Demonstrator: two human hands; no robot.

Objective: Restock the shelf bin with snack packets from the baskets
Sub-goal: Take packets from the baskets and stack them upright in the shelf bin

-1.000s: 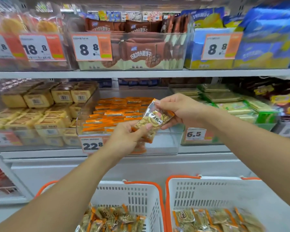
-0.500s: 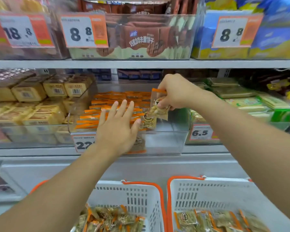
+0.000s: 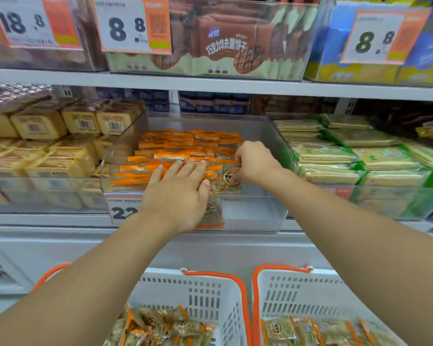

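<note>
Right hand point(image 3: 254, 163) pinches snack packet point(image 3: 231, 176) inside shelf bin point(image 3: 255, 211); left hand point(image 3: 178, 193) flat, fingers straight, on packets beside it.

Shelf bin point(image 3: 255, 216) mid-shelf, packet rows point(image 3: 175, 151) filling its left and rear. Left hand point(image 3: 178, 193) flat on front rows; right hand point(image 3: 255, 163) just right, pinching a packet point(image 3: 231, 177). Below, two baskets point(image 3: 210, 295) point(image 3: 310, 293) side by side, packets inside.

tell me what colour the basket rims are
Orange, on white baskets; clear in the head view.
</note>
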